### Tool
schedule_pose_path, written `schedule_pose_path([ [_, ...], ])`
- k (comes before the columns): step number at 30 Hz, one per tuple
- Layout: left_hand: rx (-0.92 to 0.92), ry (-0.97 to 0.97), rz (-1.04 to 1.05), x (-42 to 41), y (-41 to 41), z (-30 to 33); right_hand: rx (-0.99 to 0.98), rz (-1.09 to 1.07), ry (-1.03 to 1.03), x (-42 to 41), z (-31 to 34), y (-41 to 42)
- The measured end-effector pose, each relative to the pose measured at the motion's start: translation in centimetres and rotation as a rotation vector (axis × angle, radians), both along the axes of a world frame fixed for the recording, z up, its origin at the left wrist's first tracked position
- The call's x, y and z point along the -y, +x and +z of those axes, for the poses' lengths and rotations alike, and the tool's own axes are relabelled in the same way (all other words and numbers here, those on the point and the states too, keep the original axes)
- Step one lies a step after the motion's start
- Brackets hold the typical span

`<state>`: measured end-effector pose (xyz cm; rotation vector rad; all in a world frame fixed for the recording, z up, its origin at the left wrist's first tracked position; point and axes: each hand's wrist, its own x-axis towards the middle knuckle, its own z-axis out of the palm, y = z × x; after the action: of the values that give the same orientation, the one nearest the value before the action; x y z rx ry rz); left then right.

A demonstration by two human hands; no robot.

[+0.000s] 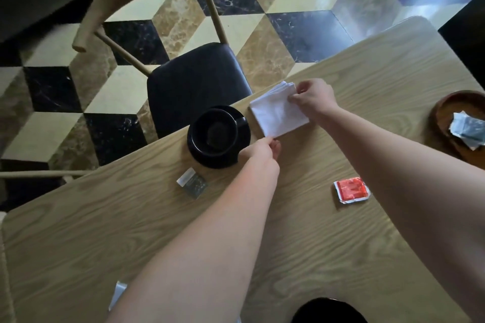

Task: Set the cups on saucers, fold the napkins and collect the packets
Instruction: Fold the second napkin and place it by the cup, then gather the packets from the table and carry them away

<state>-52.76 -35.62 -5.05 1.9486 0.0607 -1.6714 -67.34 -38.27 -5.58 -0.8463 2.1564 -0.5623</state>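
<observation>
A white folded napkin (277,111) lies on the wooden table (328,244) near its far edge. My right hand (313,98) pinches the napkin's far right corner. My left hand (259,151) pinches its near corner. Left of the napkin a black cup (216,130) stands on a black saucer (242,148). A dark packet with a white end (192,182) lies in front of the saucer. A red packet (351,189) lies on the table between my forearms. A silver packet (467,131) sits in a wooden bowl (446,113) at the right edge.
A chair with a black seat (194,84) and curved wooden back stands beyond the table's far edge. Another black dish (328,311) shows at the bottom edge. A white item (118,294) peeks out under my left forearm.
</observation>
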Motion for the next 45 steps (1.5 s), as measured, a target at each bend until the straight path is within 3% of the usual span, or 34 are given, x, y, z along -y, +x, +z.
schedule_pose_path([
  [7, 0.057, -0.04, 0.081, -0.4, -0.7, -1.2, -0.074, -0.054, -0.038, -0.2, -1.6, 1.0],
  [14, -0.015, -0.092, -0.018, -3.6, 2.9, 0.1, -0.112, -0.172, -0.094, -4.1, 0.4, 4.3],
  [17, -0.015, -0.135, -0.161, -7.0, 6.5, 0.8, -0.196, -0.22, -0.139, -8.8, 1.8, 8.6],
  [21, -0.02, -0.16, -0.339, -13.6, 13.5, 2.2, -0.039, -0.12, -0.245, -16.1, 2.9, 16.1],
  [25, -0.009, -0.171, -0.451, -20.0, 21.3, 4.1, 0.077, 0.049, -0.167, -23.2, 3.4, 24.1],
  [30, 0.035, -0.176, -0.583, -26.4, 30.9, 4.8, 0.111, 0.094, -0.022, -30.6, 3.1, 30.5],
  [38, 0.238, -0.22, -0.845, -30.5, 42.4, 2.9, 0.032, 0.283, 0.157, -34.4, 4.5, 35.2],
  [45, 0.71, -0.191, -0.788, -24.0, 47.6, 2.9, -0.119, 0.53, 0.193, -34.0, 4.2, 37.3],
])
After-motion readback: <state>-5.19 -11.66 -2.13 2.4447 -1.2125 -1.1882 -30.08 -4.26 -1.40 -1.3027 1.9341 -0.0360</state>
